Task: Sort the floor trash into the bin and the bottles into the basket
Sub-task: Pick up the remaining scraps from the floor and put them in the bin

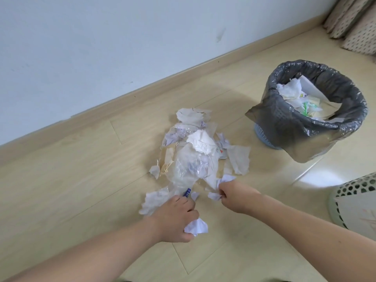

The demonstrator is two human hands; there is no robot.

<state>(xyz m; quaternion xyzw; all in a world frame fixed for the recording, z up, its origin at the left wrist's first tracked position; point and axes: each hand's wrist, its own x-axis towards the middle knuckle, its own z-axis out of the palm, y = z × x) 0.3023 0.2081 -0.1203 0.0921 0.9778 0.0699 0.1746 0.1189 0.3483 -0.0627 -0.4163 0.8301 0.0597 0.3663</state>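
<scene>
One bin (289,127), half full, stands right of one heap of torn paper and plastic (195,155) on the floor. My two hands each clutch paper scraps: left (177,216), right (234,196).

A: What's in the background on my feed?
B: I see a pale wood-plank floor (81,180) meeting a tan baseboard (142,88), with a plain whitish wall (101,37) above, lightly scuffed.
A: Top right corner?
B: I've got beige perforated panels (358,27) standing there on the floor.
A: Noted, moving on.
</scene>
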